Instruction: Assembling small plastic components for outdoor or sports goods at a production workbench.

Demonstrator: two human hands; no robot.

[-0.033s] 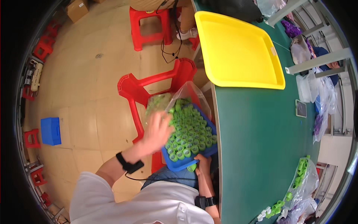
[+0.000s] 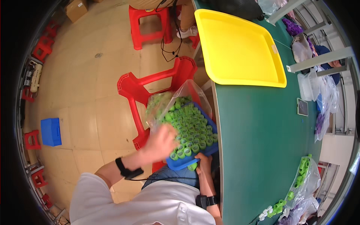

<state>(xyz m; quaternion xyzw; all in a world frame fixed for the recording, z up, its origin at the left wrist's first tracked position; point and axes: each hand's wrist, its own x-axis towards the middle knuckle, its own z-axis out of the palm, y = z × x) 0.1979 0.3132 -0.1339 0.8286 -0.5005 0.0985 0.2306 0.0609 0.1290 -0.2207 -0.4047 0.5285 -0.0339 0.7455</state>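
You are wearing a white short-sleeved shirt, its sleeve ending above your left elbow, over blue-grey trousers that show at your lap. A black band circles the wrist behind your left hand, with a thin dark cable trailing from it across your lap. A second black wristband sits behind your right hand. Both hands are bare, without gloves.
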